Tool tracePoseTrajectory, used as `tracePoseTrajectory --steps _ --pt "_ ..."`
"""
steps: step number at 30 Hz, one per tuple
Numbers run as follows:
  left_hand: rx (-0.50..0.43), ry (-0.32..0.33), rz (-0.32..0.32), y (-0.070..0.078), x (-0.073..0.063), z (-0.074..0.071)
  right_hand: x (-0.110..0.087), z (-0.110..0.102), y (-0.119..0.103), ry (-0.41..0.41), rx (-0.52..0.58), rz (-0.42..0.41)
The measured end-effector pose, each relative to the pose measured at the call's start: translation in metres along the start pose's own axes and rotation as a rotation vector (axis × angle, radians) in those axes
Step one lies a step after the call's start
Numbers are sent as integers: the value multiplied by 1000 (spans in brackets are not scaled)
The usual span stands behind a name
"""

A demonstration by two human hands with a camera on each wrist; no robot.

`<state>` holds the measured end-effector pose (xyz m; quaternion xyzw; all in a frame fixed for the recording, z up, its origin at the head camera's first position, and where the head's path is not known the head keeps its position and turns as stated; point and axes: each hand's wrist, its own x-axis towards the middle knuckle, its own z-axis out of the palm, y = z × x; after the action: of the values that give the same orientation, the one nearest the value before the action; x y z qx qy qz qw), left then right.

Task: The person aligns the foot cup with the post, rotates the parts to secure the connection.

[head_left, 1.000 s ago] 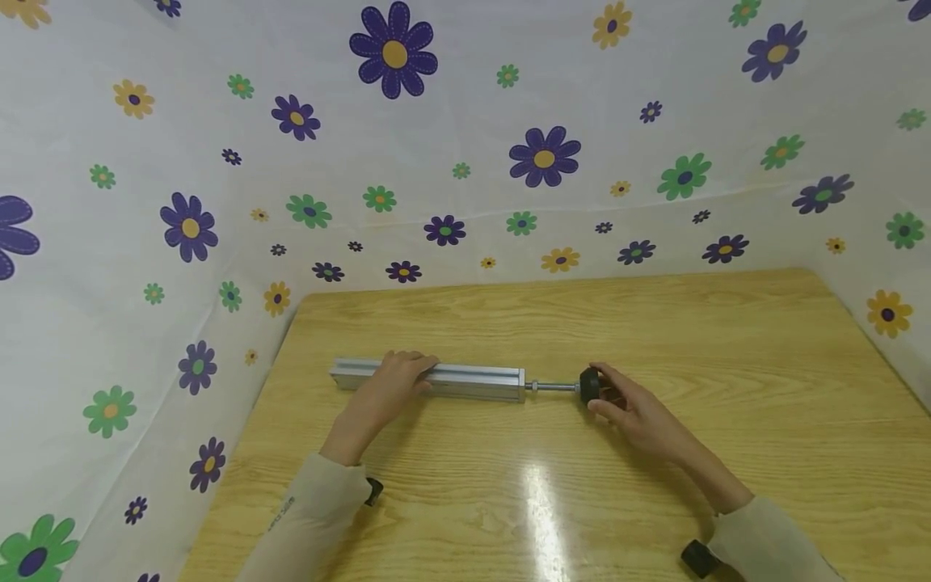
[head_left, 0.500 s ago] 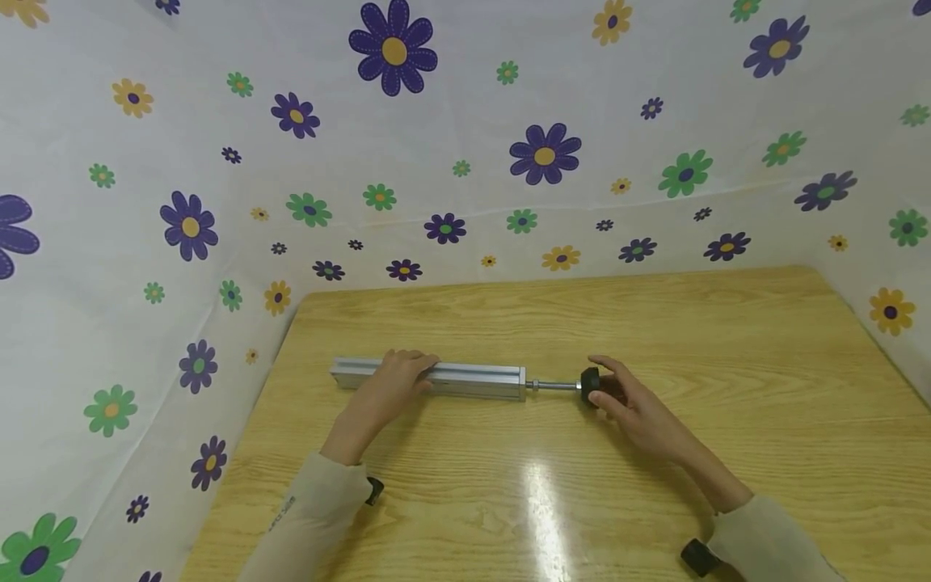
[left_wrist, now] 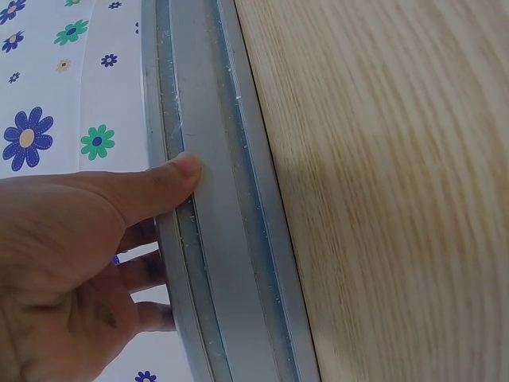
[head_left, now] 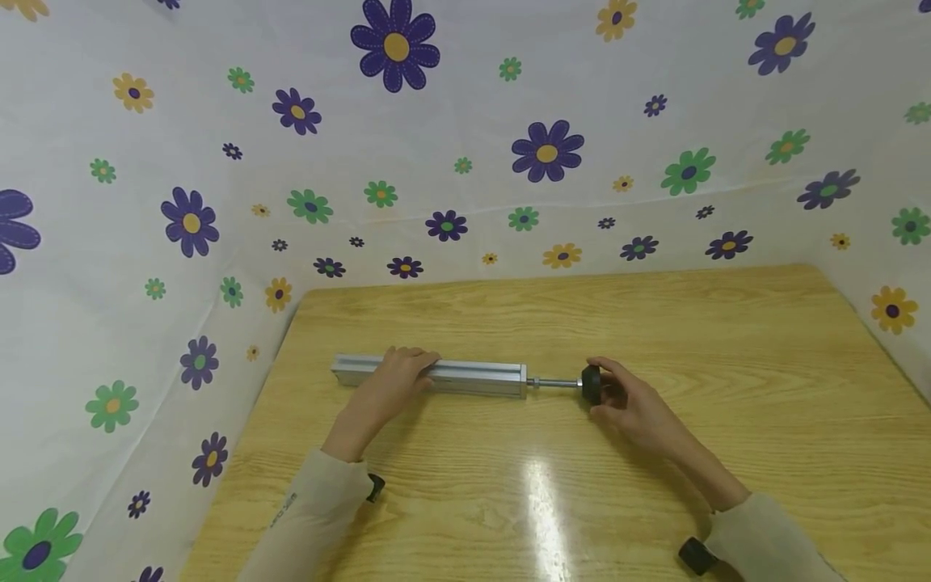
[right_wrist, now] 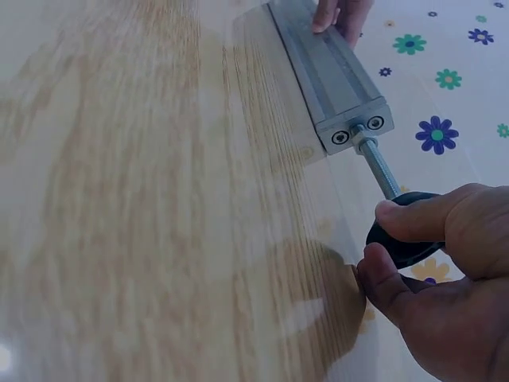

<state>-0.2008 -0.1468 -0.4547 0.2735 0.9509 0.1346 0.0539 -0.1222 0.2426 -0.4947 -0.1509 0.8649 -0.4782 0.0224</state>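
A long silver aluminium profile (head_left: pixel 476 377) lies on its side on the wooden table (head_left: pixel 465 461). My left hand (head_left: pixel 389 386) grips it left of its middle; in the left wrist view the thumb (left_wrist: pixel 179 175) presses the grooved face and the other fingers go behind. From the profile's right end sticks a threaded rod (head_left: pixel 558 383) with a nut (right_wrist: pixel 362 137) close to the end plate. On the rod's outer end sits a round black levelling foot (head_left: pixel 591 385). My right hand (head_left: pixel 640 412) pinches the foot's rim between thumb and fingers.
White cloth with printed flowers (head_left: pixel 547 152) stands as walls behind the table and at both sides. Two screw heads (right_wrist: pixel 375 122) show in the profile's end plate. Black wrist-camera parts (head_left: pixel 697 556) poke out at the sleeves.
The right fingers have shifted around the foot's rim, lifting off and closing on it again. The left hand and the profile keep their place; the head view tilts slightly.
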Motion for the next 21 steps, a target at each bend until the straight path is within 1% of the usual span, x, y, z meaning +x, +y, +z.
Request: tracePoseTrajectory --steps 2,6,9,14,21 --pt "-3 -4 -1 1 0 -1 0 1 0 16 -21 -9" --pt "-4 -11 -12 1 1 0 0 2 0 38 -26 -45" --pt "4 -13 -20 1 2 0 0 1 0 40 -42 -62" --pt "9 -10 -13 1 2 -1 -1 -3 -1 18 -75 -61" --pt "10 -9 0 2 1 -1 -4 -4 0 -22 -30 -57"
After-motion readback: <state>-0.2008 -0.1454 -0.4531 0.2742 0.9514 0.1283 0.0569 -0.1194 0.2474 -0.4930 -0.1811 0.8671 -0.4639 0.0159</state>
